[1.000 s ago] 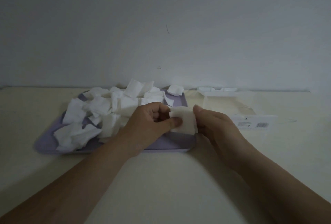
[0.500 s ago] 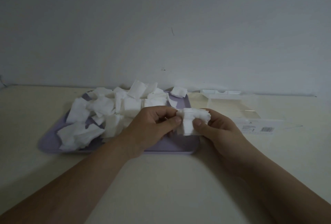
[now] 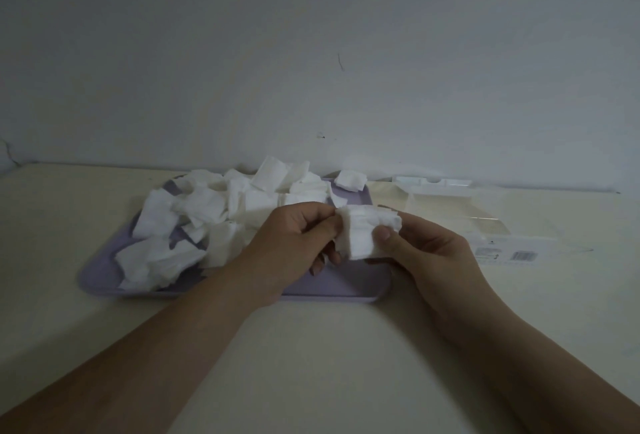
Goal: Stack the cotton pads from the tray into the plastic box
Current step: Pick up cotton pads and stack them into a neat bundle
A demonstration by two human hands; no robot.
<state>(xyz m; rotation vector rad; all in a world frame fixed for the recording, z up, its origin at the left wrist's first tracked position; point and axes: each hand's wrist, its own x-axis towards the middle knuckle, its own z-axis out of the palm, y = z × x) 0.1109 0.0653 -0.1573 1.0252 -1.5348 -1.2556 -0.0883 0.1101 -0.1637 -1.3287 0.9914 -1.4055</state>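
A small stack of white cotton pads [image 3: 363,234] is held above the right end of the lilac tray [image 3: 339,289]. My right hand [image 3: 426,253] grips the stack, thumb on its front face and fingers behind. My left hand [image 3: 294,243] pinches the stack's left edge with thumb and curled fingers. Several loose white pads [image 3: 207,215] lie heaped over the tray's left and far parts. The clear plastic box [image 3: 460,215] lies on the table to the right of the tray, a barcode label on its near side.
The cream table [image 3: 311,364] runs up to a plain grey wall [image 3: 311,52] just behind the tray and box. One pad [image 3: 350,180] sits at the tray's far right corner.
The pad held flat between both hands a second ago is now part of a thicker stack in my right hand. Both hands stay above the tray's right end.
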